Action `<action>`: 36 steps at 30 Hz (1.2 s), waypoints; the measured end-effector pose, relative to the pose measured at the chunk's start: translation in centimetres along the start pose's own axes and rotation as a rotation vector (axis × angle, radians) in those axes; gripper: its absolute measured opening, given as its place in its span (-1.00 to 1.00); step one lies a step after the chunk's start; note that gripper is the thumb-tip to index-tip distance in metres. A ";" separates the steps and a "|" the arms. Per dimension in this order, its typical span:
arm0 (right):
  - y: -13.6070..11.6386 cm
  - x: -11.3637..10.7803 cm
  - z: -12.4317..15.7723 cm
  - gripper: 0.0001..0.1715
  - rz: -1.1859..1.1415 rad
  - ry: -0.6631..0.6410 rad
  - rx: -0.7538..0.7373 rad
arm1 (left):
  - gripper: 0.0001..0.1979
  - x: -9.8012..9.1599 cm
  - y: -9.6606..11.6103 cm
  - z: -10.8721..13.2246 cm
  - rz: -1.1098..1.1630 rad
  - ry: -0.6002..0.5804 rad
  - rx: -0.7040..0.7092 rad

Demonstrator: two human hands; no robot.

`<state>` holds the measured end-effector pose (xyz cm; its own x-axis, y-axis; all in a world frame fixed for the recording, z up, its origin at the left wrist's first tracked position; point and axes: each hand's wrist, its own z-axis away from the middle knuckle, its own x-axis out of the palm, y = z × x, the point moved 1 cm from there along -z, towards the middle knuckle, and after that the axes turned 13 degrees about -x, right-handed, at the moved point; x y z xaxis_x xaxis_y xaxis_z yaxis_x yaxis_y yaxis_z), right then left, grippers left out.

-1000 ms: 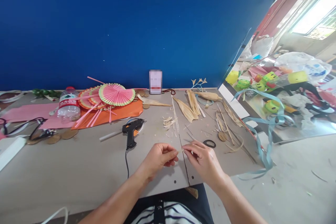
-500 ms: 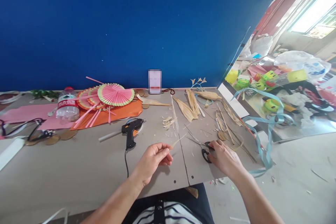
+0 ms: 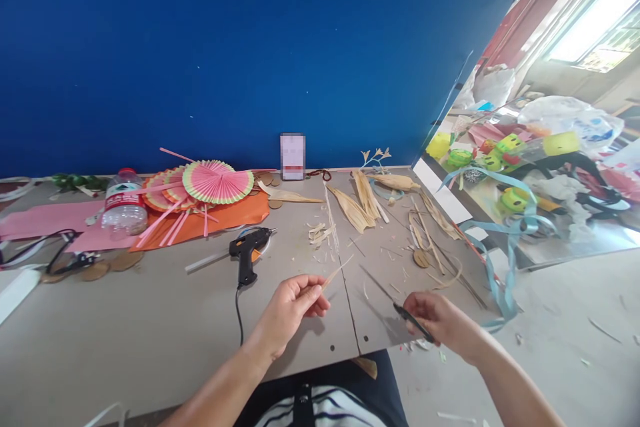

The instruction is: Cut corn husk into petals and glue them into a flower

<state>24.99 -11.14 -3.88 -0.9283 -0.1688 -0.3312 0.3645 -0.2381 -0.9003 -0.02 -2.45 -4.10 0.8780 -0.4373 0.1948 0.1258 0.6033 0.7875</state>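
Between thumb and fingers, my left hand (image 3: 297, 303) pinches a thin, pale strip of dried husk (image 3: 336, 272) whose tip points up and right. My right hand (image 3: 433, 320) grips the black handles of a pair of scissors (image 3: 407, 315) above the table's front edge. The scissor blades point up and left, close together, apart from the strip. Beyond my hands lie broad dried husks (image 3: 353, 207), with small cut scraps (image 3: 320, 233) to their left. A black glue gun (image 3: 246, 257) rests on the table left of my left hand.
Pink and green paper fans (image 3: 217, 181) lie on orange paper (image 3: 225, 219) beside a plastic bottle (image 3: 125, 207). A phone (image 3: 293, 157) leans against the blue wall (image 3: 250, 47). Pale blue ribbon (image 3: 507, 267) hangs at the table's right side.
My right hand has lifted the scissors off the table and drawn them toward me, turning them on edge. My left hand stays almost in place with the husk strip.
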 end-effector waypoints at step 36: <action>-3.0 7.8 -4.5 -0.38 -0.481 -0.044 -0.318 | -0.94 -2.0 4.5 -3.2 0.946 0.126 -0.015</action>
<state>16.37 -7.44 -5.01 -0.9778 -0.1540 0.1420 -0.1437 0.0003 -0.9896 0.27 3.32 -2.85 0.6621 0.3108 0.6819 -0.6568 0.6789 0.3282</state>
